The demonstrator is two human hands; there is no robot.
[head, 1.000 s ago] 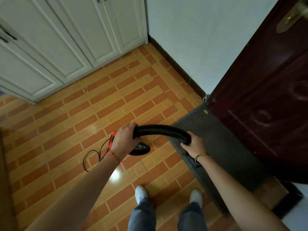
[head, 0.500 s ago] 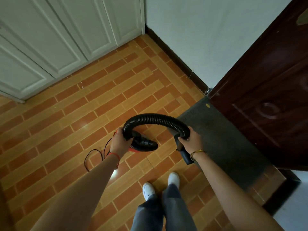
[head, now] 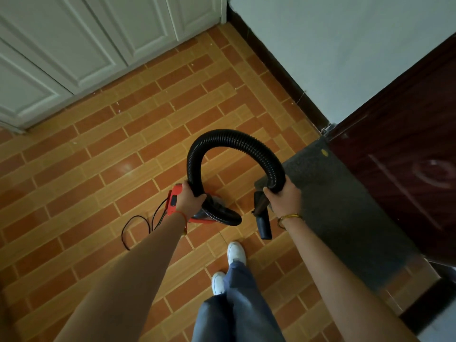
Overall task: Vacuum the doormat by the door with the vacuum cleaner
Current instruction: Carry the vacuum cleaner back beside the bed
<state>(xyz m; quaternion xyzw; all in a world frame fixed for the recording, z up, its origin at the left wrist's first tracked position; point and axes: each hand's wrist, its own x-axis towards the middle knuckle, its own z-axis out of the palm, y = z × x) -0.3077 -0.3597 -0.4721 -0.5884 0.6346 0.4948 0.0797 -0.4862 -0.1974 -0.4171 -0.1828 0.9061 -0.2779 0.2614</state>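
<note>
A small red and black vacuum cleaner (head: 174, 201) hangs above the tiled floor in my left hand (head: 191, 199), which grips its handle. Its black ribbed hose (head: 234, 139) arches up and over to my right hand (head: 283, 201), which is closed around the hose's far end. The dark nozzle (head: 264, 224) points down below that hand, just left of the doormat's edge and off the mat. The dark grey doormat (head: 338, 206) lies on the floor along the dark red door (head: 404, 169), to the right of both hands.
A black power cord (head: 138, 230) trails in loops on the orange tile floor left of the vacuum. White cabinet doors (head: 86, 45) run along the back left. A pale wall with dark skirting (head: 278, 67) meets the door. My feet in white shoes (head: 234, 253) stand below the hands.
The view has shifted back from the mat. My right hand with the nozzle has come off the mat to its left edge, and the hose now arches higher. My feet have stepped.
</note>
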